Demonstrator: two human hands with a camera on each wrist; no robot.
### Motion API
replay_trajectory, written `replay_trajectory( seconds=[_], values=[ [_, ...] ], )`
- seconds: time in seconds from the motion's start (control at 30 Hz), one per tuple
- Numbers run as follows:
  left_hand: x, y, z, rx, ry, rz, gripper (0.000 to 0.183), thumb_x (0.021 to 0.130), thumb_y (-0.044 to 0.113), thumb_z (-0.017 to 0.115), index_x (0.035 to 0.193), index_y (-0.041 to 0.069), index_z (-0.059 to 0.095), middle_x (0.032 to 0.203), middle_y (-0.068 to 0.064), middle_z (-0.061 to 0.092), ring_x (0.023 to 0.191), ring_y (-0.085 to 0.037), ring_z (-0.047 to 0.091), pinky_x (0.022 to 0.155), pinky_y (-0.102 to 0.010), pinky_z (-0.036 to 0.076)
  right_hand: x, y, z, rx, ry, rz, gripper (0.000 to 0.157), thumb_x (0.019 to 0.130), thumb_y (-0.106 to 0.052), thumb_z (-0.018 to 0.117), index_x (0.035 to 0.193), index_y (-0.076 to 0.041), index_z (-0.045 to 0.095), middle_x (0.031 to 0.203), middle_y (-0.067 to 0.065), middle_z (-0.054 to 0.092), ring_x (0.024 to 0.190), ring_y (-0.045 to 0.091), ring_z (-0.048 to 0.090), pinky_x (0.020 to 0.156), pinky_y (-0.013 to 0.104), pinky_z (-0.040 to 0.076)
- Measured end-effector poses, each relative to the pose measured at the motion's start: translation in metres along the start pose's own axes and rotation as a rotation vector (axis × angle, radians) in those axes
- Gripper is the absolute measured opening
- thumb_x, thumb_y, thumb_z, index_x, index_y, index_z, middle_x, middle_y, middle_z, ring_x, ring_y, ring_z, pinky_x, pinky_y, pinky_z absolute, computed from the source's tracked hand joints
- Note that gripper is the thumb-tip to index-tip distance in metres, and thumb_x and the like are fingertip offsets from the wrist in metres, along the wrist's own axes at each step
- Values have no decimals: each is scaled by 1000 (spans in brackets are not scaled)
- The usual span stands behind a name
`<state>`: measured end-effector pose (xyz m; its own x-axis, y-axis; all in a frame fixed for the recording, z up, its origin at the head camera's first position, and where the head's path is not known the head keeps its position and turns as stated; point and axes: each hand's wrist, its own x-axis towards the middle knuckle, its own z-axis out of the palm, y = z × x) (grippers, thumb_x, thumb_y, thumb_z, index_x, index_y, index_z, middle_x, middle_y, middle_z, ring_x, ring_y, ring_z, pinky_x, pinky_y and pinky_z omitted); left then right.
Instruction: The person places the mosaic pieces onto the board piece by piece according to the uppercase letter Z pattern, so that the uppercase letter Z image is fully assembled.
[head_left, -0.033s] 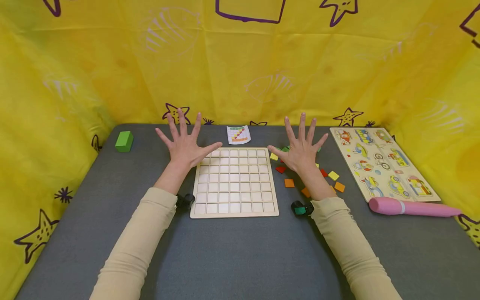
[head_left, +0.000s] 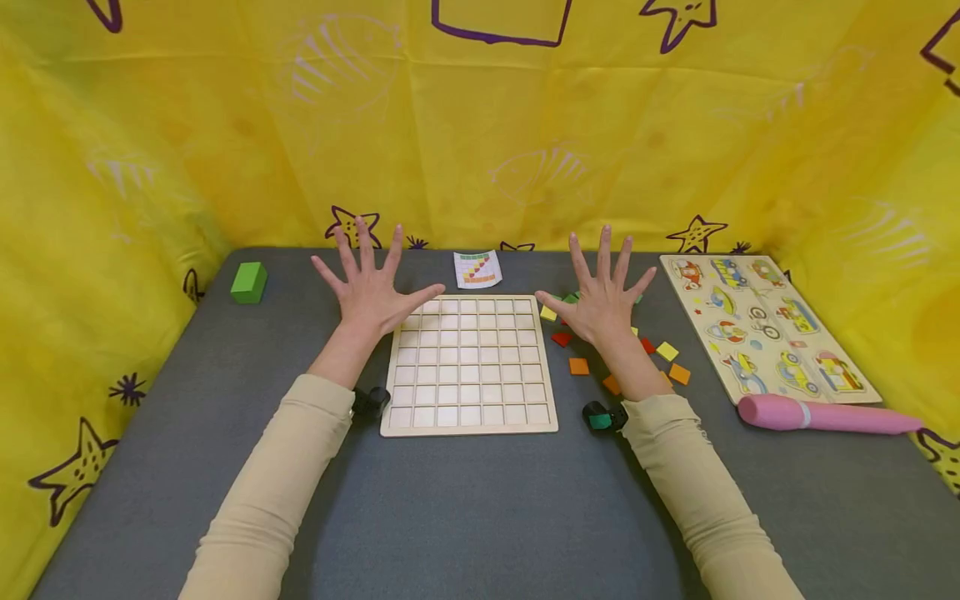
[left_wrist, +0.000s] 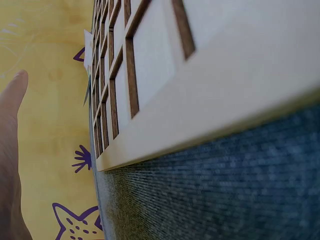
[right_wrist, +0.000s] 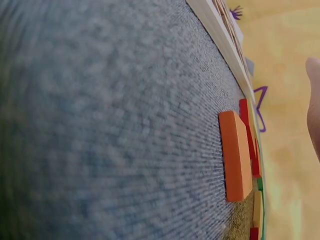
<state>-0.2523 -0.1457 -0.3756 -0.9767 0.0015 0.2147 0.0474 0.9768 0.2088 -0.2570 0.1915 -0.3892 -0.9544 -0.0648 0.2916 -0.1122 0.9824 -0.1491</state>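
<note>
Between the two hands lies a wooden grid board (head_left: 468,364) with bare square cells. My left hand (head_left: 369,298), fingers spread wide, is at the board's upper left corner, its thumb overlapping the top edge in the head view. My right hand (head_left: 602,307), also spread, hovers over the scattered coloured square tiles at the board's right; neither hand holds anything. Among the tiles are an orange tile (head_left: 578,367), a red tile (head_left: 561,339) and a yellow tile (head_left: 667,352), with others partly hidden by the right hand. The right wrist view shows an orange tile (right_wrist: 235,156) close up.
A small card (head_left: 477,270) with a coloured grid pattern lies behind the board. At the far left stands a green block (head_left: 249,282). A wooden picture puzzle (head_left: 765,329) and a pink stick-like object (head_left: 828,414) lie at the right. Yellow cloth (head_left: 480,125) encloses the dark table.
</note>
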Motion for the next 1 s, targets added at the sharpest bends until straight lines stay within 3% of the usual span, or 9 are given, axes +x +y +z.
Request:
replay_trajectory(
  seconds=[0.2,0.33,0.47,0.57,0.67,0.73,0.87,1.0],
  values=[
    [0,-1,1,-6,1,6,109,73,91,40,148,44,-23,145,0,-49,136,-33,-40,98,-68,-25,0,0,2,33,-21,5,102,78,-85,42,153,-43,-14,152,-6,-41,138,26,-38,99,73,-17],
    [-6,-3,0,-80,-28,32,109,75,89,39,151,38,-20,149,-1,-45,133,-28,-43,100,-66,-24,0,4,2,195,-76,-25,95,88,-71,49,158,-30,0,161,8,-20,146,37,-16,107,71,0],
    [-19,-7,-3,-232,-188,75,114,79,84,43,153,25,-21,154,-6,-35,141,-28,-30,109,-62,-14,1,13,-1,373,-145,-114,61,98,-32,56,148,-1,38,152,26,27,138,46,21,108,60,23],
    [-34,-12,-6,-367,-380,105,123,79,79,53,152,14,-23,157,-12,-27,146,-29,-17,115,-56,-1,4,20,-2,410,-205,-189,42,95,-13,58,132,7,55,136,28,48,128,46,36,106,57,29],
    [-54,-19,-7,-422,-540,159,132,77,72,65,151,1,-18,159,-21,-18,147,-34,-10,116,-54,5,8,26,0,392,-269,-274,38,93,-8,60,129,6,59,130,26,55,124,45,43,105,56,31],
    [-65,-26,-7,-400,-602,218,135,74,69,70,151,-4,-13,159,-25,-14,147,-36,-10,116,-54,3,10,27,2,381,-301,-323,39,93,-8,61,131,4,58,129,24,57,122,43,45,104,55,32],
    [-78,-37,-6,-344,-650,348,137,70,63,78,152,-7,-7,159,-24,-12,146,-36,-11,115,-54,-2,15,29,4,383,-344,-373,42,94,-7,60,135,-1,56,127,24,55,118,42,45,101,54,35],
    [-80,-44,-6,-364,-676,396,141,66,59,83,152,-5,-8,160,-21,-13,147,-33,-13,115,-54,-3,19,29,3,377,-389,-363,38,96,-9,60,134,-5,60,125,22,53,115,40,46,97,53,37]
  ],
)
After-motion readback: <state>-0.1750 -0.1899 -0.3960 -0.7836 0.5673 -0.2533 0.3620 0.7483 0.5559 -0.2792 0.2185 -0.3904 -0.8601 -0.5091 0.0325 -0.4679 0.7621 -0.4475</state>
